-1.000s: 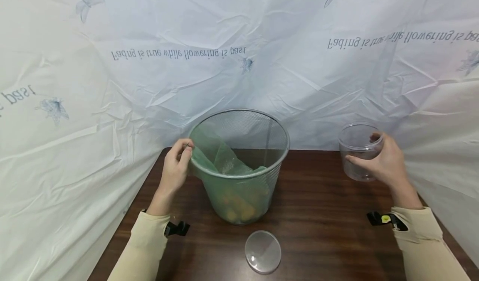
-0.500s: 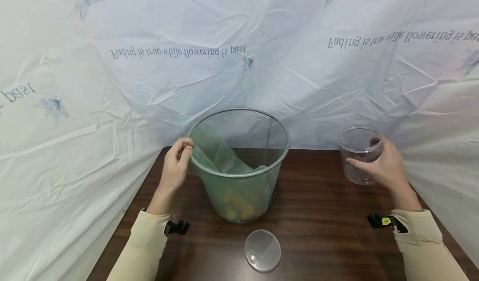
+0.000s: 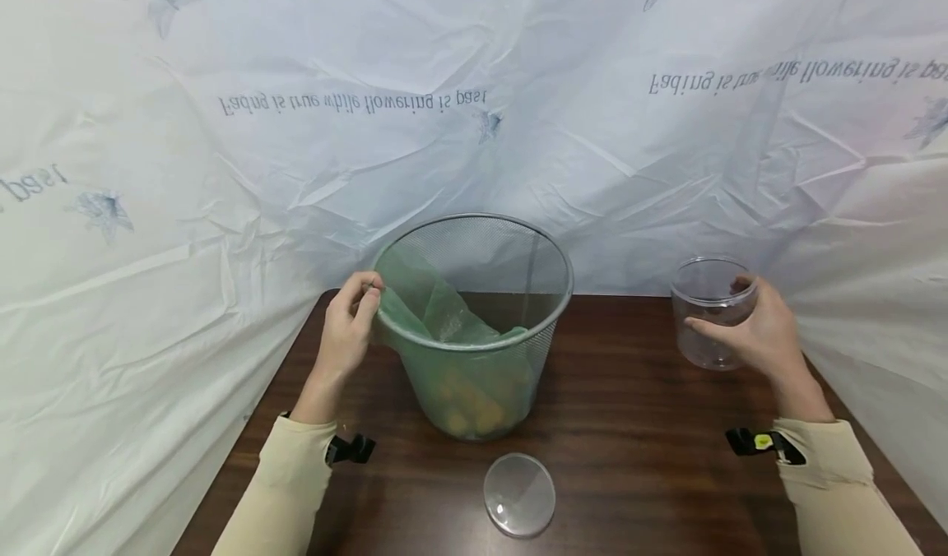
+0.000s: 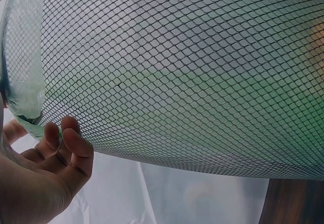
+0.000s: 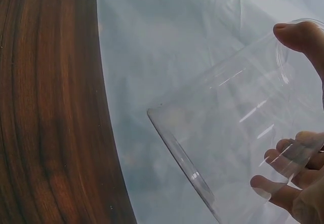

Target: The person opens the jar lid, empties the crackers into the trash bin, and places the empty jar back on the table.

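My left hand [image 3: 348, 326] is at the left rim of a silver mesh wastebasket [image 3: 511, 239], fingertips pinching the edge of a green plastic bag [image 3: 444, 305] folded over that rim. Curled fingers of the left hand [image 4: 50, 178] also show beside the mesh in the left wrist view. Blurred yellow-orange things [image 3: 474, 412] lie low inside the bag. At the right, my right hand [image 3: 766, 330] grips a clear, lidless jar [image 3: 699, 342], thumb on the near side and fingers round the far side. Nothing shows inside the jar. Whether its base touches the table I cannot tell.
A clear round lid [image 3: 520, 494] lies on the dark wooden table [image 3: 629, 457] in front of the wastebasket. White plastic sheeting [image 3: 518, 153] with printed words rises behind the table and along both sides.
The jar has come down slightly in the head view, with my right hand still around it. My left hand, the bag, the wastebasket and the lid keep their places.
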Tool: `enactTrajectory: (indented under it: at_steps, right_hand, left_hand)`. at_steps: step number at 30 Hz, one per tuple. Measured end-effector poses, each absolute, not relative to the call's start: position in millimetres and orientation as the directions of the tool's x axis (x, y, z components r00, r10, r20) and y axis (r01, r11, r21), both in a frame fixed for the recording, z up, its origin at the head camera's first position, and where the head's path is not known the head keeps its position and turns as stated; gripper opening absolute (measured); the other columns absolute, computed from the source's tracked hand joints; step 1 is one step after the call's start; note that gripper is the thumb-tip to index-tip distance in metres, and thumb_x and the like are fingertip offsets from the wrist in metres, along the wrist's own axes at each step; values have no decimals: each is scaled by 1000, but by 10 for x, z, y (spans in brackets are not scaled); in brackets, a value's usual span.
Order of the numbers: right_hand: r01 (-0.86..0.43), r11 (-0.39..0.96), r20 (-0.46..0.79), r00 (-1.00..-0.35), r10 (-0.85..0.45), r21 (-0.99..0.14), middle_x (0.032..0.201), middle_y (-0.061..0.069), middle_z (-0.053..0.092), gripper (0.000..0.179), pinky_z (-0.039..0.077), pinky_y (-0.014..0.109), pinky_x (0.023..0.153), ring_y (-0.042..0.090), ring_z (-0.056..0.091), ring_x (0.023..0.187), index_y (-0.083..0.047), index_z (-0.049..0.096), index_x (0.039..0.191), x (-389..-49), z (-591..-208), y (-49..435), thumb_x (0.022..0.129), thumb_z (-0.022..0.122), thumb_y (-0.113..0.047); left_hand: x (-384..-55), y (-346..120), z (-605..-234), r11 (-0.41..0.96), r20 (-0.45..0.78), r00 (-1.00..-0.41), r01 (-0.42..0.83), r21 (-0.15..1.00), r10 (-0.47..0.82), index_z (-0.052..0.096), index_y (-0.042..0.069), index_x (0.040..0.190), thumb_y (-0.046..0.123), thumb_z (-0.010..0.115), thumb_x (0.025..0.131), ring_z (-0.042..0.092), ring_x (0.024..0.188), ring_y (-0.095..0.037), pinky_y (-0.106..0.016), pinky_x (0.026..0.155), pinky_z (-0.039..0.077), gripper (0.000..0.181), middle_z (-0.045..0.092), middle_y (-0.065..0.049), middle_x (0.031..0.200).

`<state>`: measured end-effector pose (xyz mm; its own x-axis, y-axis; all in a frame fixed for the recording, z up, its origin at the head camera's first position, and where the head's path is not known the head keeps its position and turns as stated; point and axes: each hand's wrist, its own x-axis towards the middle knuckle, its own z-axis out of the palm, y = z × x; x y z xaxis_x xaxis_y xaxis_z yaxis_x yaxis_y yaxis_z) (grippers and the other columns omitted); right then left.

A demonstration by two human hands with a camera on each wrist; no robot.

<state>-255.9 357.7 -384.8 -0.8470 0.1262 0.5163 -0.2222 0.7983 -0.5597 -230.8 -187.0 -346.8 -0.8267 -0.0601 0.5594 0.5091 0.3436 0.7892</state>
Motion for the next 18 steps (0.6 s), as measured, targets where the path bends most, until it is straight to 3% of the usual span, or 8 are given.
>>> enactTrajectory:
  at_steps: [6, 18]
  right_hand:
    - [-205, 796, 486, -865, 125, -570, 117, 34, 51, 84, 35, 62, 84, 49, 47, 108, 11, 46, 126, -2522, -3881, 3614, 65, 89, -27]
    - [-187, 794, 458, -880, 127, -578, 118, 36, 51, 89, 35, 63, 83, 52, 47, 108, 12, 44, 130, -2472, -3961, 3635, 67, 89, -30]
  left_hand:
    - [-2305, -1858, -3481, 356, 555, -829, 500, 790, -68, 60, 3, 103, 12, 47, 100, 49, 73, -13, -25, 63, 41, 16, 53, -3, 86]
    - [-2304, -1884, -3480, 362, 543, -838, 489, 793, -58, 61, 4, 106, 11, 48, 100, 52, 77, -12, -24, 66, 42, 16, 55, -4, 90]
